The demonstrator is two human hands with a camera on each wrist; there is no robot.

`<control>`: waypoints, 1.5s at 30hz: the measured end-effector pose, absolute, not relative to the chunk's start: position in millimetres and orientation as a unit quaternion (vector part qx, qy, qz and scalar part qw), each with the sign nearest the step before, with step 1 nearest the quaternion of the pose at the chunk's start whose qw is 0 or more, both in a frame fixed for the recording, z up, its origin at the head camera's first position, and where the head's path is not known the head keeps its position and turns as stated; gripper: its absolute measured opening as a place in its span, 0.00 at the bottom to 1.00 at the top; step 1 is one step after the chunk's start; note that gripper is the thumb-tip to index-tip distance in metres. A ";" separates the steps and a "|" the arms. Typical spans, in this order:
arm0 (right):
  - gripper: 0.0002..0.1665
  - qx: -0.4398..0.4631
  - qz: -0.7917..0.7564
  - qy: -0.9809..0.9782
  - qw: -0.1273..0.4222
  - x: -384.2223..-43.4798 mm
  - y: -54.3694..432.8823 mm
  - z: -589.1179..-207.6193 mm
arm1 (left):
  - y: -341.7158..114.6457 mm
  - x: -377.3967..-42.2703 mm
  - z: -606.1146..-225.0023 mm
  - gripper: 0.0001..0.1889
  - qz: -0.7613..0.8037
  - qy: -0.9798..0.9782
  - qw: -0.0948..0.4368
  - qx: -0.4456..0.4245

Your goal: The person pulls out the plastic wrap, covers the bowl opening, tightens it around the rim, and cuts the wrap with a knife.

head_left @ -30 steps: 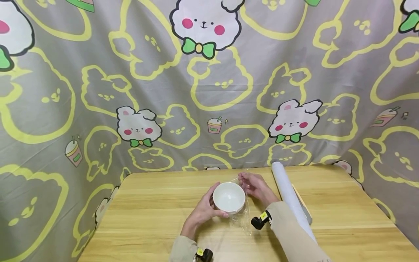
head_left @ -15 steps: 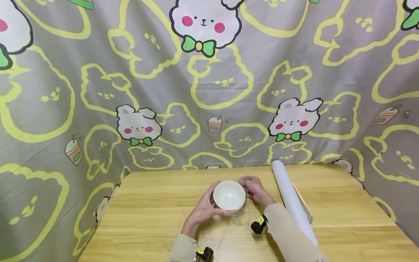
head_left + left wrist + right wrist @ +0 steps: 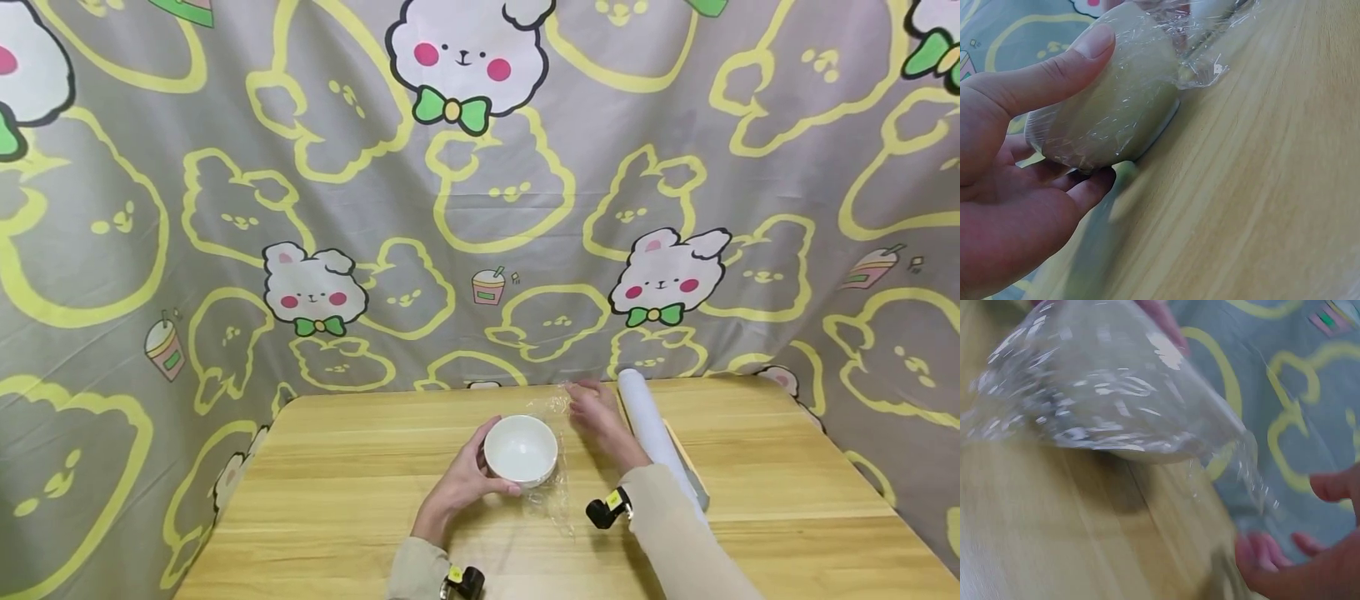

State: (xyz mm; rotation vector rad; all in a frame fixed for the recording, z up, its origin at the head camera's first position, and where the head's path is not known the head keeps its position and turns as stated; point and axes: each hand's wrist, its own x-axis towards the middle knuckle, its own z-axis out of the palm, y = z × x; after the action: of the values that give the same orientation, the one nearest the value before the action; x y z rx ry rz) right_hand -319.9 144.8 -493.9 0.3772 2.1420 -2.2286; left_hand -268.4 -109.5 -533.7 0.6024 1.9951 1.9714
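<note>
A white bowl (image 3: 521,451) stands in the middle of the head view, tilted somewhat. My left hand (image 3: 463,479) grips its left side, thumb along the near wall and fingers curled beneath, as the left wrist view shows. Clear cling film (image 3: 1129,94) clings around the bowl's outside, and its loose, crinkled edge spreads out to the right. Beyond that edge is my right hand (image 3: 598,415). In the right wrist view, this hand's thumb and fingers (image 3: 1263,553) are spread apart, just off the film's trailing corner (image 3: 1260,487), with nothing between them.
Right of the right hand lies a long whitish roll (image 3: 648,425), with the right forearm partly over it. A flat grey piece with a pale wooden edge (image 3: 693,475) shows behind the roll. A printed fabric curtain (image 3: 405,208) rises at the wooden table's (image 3: 322,492) far edge.
My right hand first came in against the bowl's right side, then moved away up and to the right, off the film. The left hand has kept its grip on the bowl.
</note>
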 end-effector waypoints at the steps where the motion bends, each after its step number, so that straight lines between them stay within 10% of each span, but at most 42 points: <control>1: 0.30 0.106 -0.686 0.719 -0.036 -318.7 141.6 -490.4 | -109.7 -268.4 -533.7 0.62 0.681 0.688 0.137 0.208; 6: 0.14 -0.033 -0.579 0.796 -0.170 -311.9 122.9 -484.7 | -110.5 -269.2 -534.1 0.62 0.682 0.687 0.137 0.208; 12: 0.19 -0.160 -0.551 0.813 -0.098 -300.4 108.8 -500.7 | -110.8 -269.7 -534.7 0.61 0.677 0.691 0.140 0.210; 26: 0.41 -0.120 -0.655 0.745 0.043 -288.2 102.2 -528.4 | -110.3 -268.9 -535.9 0.62 0.674 0.695 0.138 0.210; 45: 0.41 -0.122 -0.668 0.729 0.086 -268.2 120.0 -517.9 | -107.2 -264.9 -534.0 0.62 0.703 0.666 0.149 0.198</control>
State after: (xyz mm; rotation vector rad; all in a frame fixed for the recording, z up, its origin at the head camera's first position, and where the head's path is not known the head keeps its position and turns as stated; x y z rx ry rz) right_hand -268.2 120.0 -517.9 -0.3647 2.1717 -1.9922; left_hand -264.9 -107.2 -534.0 0.5699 1.9154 2.0207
